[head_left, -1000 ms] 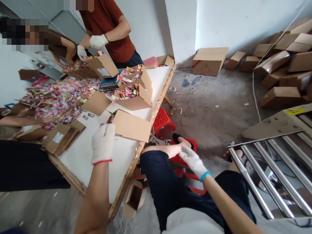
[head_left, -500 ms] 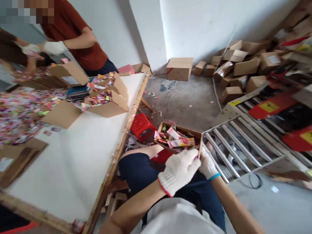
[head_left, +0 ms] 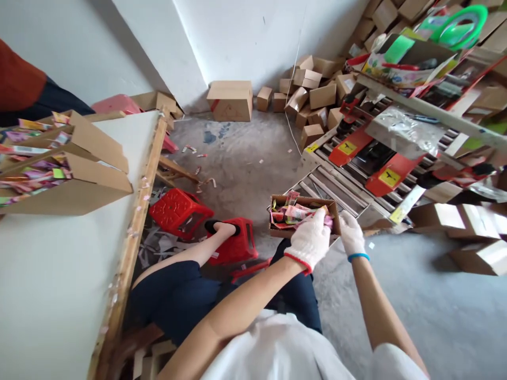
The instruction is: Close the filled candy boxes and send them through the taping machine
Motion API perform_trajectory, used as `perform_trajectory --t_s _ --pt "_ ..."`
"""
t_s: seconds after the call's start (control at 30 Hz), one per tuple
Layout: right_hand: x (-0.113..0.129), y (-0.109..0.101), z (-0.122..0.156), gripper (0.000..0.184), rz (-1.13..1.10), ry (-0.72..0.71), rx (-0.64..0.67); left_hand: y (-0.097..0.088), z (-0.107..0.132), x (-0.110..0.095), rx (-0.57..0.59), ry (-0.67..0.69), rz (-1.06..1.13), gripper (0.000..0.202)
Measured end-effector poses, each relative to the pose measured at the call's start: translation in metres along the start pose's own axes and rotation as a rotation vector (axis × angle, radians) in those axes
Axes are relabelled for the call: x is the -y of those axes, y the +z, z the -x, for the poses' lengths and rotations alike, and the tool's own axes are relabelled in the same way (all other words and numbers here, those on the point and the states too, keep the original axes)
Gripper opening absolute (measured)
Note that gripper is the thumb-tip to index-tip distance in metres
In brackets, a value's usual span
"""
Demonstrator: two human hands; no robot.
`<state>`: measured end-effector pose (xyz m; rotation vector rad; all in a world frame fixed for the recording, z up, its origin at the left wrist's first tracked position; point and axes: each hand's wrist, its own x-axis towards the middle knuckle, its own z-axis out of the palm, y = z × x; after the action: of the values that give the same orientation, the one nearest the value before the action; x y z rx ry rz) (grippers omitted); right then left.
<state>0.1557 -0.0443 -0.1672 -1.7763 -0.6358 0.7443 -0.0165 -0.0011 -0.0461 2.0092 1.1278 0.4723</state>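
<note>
Swung clear of the table since the earlier frame — over go the hands with the open carton, now out in front of the body and across the near end of the roller conveyor. And look at the hold! The right hand, blue cuff showing, grips the carton's end wall from outside; the left hand, red cuff, reaches over the near side with its fingertips down among the packets. Whether those fingers pinch cardboard or simply press on the packets, I can't tell, nor whether the rollers take any weight. Both hands crowd one end, so the far left end looks the likeliest to dip; a palm under the base would, I'd judge, steady it nicely. Packets stand up to the rim just left of the left hand's fingertips — best kept level, pressed flat gently, no crushing. Ahead and right of the hands, red guides flank the rollers, so a straight, square carton would suit.
</note>
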Motion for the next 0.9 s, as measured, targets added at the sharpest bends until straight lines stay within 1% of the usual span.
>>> perform_trajectory --t_s 0.07,0.13,0.17,0.2,0.23,0.27,0.3,0.33,0.4,0.43,0.47,0.53,0.6,0.63,0.67,0.7,0.77,0.87,0.9 --pt "0.01 -0.011 0.014 0.083 -0.107 0.026 0.009 -0.009 0.013 0.004 -0.089 0.119 0.06 0.044" --pt "0.024 -0.02 0.032 0.077 -0.19 -0.022 0.103 -0.026 0.027 0.014 -0.249 0.26 0.075 0.046" --pt "0.032 -0.023 0.04 0.074 -0.197 -0.058 0.161 -0.036 0.032 0.022 -0.341 0.28 0.075 0.047" --pt "0.039 -0.024 0.047 0.071 -0.181 -0.088 0.206 -0.048 0.036 0.032 -0.421 0.26 0.078 0.047" --pt "0.045 -0.025 0.052 0.069 -0.146 -0.109 0.24 -0.059 0.038 0.044 -0.469 0.192 0.086 0.047" --pt "0.05 -0.023 0.055 0.067 -0.099 -0.124 0.265 -0.069 0.037 0.057 -0.482 0.109 0.101 0.045" --pt "0.055 -0.021 0.056 0.064 -0.048 -0.137 0.279 -0.077 0.035 0.069 -0.448 0.04 0.117 0.04" --pt "0.058 -0.018 0.055 0.062 0.006 -0.152 0.29 -0.084 0.031 0.081 -0.375 0.001 0.132 0.034" --pt "0.067 -0.008 0.049 0.058 0.129 -0.204 0.335 -0.09 0.021 0.096 -0.166 0.001 0.138 0.021" --pt "0.072 -0.002 0.044 0.056 0.216 -0.235 0.379 -0.091 0.015 0.1 -0.069 0.02 0.126 0.019" --pt "0.078 0.006 0.04 0.052 0.337 -0.264 0.434 -0.091 0.008 0.101 0.012 0.036 0.103 0.021" --pt "0.091 0.023 0.031 0.036 0.681 -0.313 0.531 -0.088 -0.006 0.098 0.16 0.053 0.029 0.024" --pt "0.104 0.041 0.023 0.019 1.044 -0.334 0.573 -0.082 -0.021 0.093 0.313 0.096 -0.056 0.022" --pt "0.11 0.048 0.02 0.015 1.18 -0.334 0.586 -0.078 -0.028 0.091 0.386 0.125 -0.088 0.019" --pt "0.114 0.053 0.017 0.017 1.269 -0.331 0.607 -0.073 -0.035 0.091 0.444 0.151 -0.108 0.017" --pt "0.118 0.056 0.014 0.019 1.315 -0.33 0.635 -0.068 -0.041 0.092 0.483 0.173 -0.116 0.015" --pt "0.123 0.054 0.011 0.023 1.301 -0.341 0.719 -0.057 -0.05 0.097 0.513 0.178 -0.11 0.013" --pt "0.123 0.037 0.011 0.044 1.118 -0.426 0.901 -0.045 -0.056 0.106 0.516 0.167 -0.094 0.012" --pt "0.122 0.031 0.011 0.052 1.062 -0.464 0.943 -0.043 -0.057 0.108 0.516 0.167 -0.092 0.013"
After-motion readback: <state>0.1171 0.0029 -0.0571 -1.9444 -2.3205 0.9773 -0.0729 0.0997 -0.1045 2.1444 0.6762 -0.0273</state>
